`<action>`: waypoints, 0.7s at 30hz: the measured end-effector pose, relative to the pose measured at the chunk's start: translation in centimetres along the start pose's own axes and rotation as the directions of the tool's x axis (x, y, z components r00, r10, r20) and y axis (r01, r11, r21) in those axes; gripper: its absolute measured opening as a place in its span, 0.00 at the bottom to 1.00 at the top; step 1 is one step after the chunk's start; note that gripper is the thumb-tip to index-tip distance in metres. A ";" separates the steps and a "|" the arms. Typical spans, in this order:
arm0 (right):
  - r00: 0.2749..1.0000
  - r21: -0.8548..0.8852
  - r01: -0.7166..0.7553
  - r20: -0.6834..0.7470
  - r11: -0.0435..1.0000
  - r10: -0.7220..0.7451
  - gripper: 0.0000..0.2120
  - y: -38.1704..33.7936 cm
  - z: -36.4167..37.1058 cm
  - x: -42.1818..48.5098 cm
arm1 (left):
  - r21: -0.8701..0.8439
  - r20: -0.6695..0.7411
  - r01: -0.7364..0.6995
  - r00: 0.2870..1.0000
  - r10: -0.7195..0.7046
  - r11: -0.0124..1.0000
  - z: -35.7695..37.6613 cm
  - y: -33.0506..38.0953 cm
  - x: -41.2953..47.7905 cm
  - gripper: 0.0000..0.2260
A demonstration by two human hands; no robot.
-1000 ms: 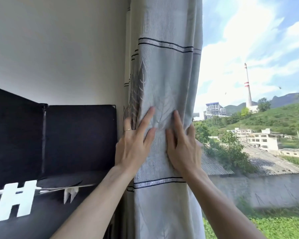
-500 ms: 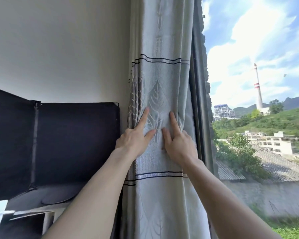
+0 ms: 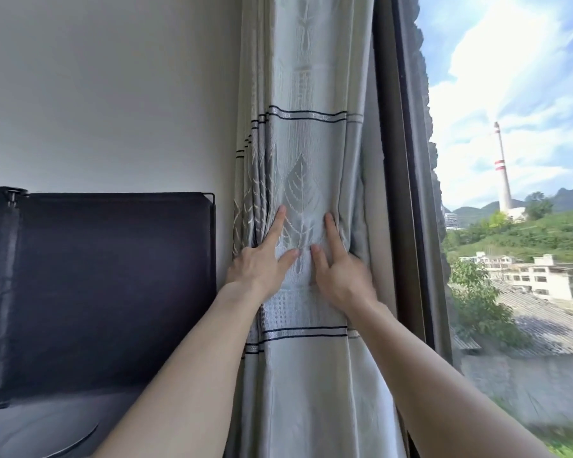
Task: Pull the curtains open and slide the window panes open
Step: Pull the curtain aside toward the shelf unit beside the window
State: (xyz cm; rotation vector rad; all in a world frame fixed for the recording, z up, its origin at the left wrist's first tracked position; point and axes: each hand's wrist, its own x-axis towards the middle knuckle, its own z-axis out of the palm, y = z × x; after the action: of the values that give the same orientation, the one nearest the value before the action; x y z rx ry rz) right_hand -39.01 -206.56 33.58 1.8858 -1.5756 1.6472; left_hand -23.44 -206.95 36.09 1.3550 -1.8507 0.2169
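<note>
Curtain (image 3: 306,193), one panel, is now bunched tighter into the corner by the wall than a second ago, baring the dark window frame (image 3: 399,193); the panes come next, I judge. Two hands, left hand (image 3: 262,264) and right hand (image 3: 339,276), press it flat, fingers (image 3: 277,223) spread apart, gripping nothing.
</note>
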 end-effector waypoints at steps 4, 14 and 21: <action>0.998 -0.036 -0.022 0.059 0.999 0.024 0.28 1.1 1.6 1.9 | 0.028 0.027 0.018 0.999 -0.019 0.999 1.2 -0.7 2.0 0.31; 0.995 -0.144 -0.077 0.053 0.987 0.085 0.28 2.0 5.3 5.9 | 0.143 0.035 0.099 0.994 -0.105 0.985 2.3 -1.6 6.4 0.32; 0.991 -0.276 -0.080 0.082 0.958 0.106 0.29 1.1 4.8 3.4 | 0.082 0.032 0.097 0.994 -0.100 0.992 2.5 -1.7 3.6 0.34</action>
State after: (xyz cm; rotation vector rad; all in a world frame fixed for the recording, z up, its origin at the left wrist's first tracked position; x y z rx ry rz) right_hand -37.56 -212.36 34.07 1.7952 -1.8472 1.3078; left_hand -23.57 -211.66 36.42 1.5111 -1.8163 0.2191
